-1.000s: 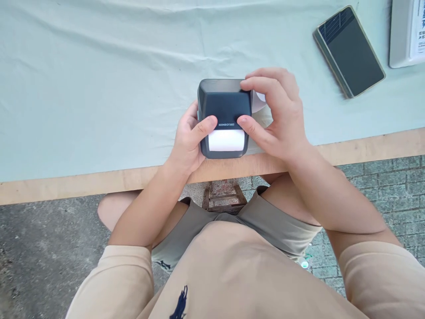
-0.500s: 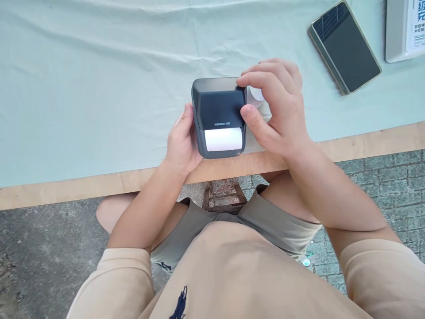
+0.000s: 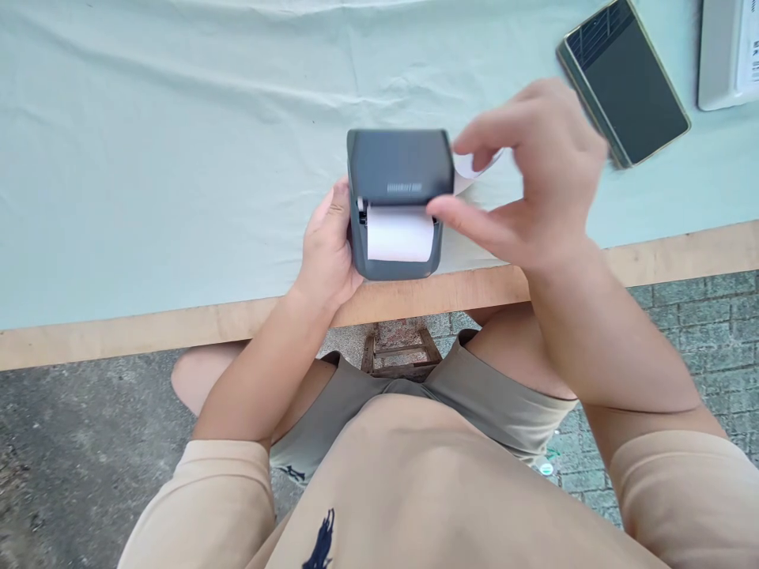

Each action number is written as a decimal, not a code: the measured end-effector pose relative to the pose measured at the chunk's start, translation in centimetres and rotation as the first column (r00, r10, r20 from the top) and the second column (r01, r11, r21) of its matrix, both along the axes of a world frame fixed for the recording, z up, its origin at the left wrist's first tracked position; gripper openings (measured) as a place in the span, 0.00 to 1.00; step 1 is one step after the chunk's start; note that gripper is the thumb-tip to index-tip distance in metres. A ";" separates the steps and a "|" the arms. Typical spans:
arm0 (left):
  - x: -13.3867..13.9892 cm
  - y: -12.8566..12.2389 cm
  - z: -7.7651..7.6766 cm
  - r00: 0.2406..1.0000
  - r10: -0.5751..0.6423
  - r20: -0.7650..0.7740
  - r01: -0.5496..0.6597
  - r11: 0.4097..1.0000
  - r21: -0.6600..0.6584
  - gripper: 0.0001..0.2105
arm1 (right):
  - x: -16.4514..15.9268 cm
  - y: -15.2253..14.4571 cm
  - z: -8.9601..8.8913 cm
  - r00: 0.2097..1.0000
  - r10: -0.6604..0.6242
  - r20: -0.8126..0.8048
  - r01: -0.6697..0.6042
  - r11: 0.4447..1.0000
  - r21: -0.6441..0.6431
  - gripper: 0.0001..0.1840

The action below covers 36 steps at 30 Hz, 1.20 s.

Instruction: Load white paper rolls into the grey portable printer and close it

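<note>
A dark label printer [image 3: 397,273] is held up over the table's front edge. My left hand [image 3: 326,245] grips it from the left side, thumb along its edge and the other fingers hidden beneath. Its lid [image 3: 400,162] is tilted up, and a white label roll [image 3: 400,235] shows in the bay under it. At the lid's right side is my right hand [image 3: 545,182], slightly blurred, its thumb at the lid's lower corner and its forefinger near the upper one. Behind that hand, a curled piece of white paper [image 3: 466,175] is partly hidden.
A phone [image 3: 634,83] lies at the upper right on the pale green cloth [image 3: 178,158]. Beside it, at the frame edge, is a grey-white object with a printed label [image 3: 715,71]. The table's wooden edge [image 3: 136,328] runs in front of my lap.
The printer's lid has swung up from its closed position, baring more of the label roll. My right hand has shifted to the right, its thumb still at the lid.
</note>
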<state>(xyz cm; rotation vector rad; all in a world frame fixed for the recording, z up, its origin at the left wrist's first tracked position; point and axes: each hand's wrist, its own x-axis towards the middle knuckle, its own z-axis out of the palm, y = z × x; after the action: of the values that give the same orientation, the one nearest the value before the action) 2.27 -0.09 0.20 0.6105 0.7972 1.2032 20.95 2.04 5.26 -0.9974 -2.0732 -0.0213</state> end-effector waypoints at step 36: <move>0.0 0.1 0.1 1.000 -0.018 -0.011 0.017 1.000 -0.013 0.14 | 5.9 2.9 -2.0 0.796 -0.423 -0.433 0.111 0.805 -0.582 0.20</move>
<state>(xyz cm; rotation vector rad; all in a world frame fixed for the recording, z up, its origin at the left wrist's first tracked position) 2.29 0.01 0.27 0.6127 0.8070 1.1786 26.88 4.93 3.22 -1.4424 -1.3929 0.6564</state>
